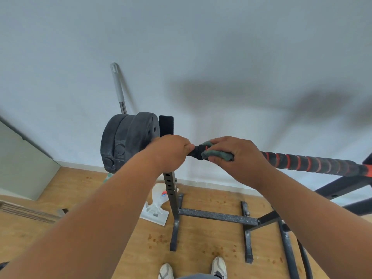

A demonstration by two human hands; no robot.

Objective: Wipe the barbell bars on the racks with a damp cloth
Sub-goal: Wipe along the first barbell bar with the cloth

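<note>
Resting on the rack upright (171,184), the barbell bar (314,163) was held at its left end, beside the black weight plates (124,141). The bar was gripped by the left hand (171,153), fingers curled fully round it next to the upright. A green cloth (218,155) was pressed round the bar by the right hand (237,156), fingers closed over it. The two hands were just apart.

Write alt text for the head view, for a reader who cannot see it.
A person's right hand presses a green cloth around a black-and-red barbell bar resting on a black rack, while the left hand grips the bar beside the black weight plates. A mop leans against the white wall behind.
</note>
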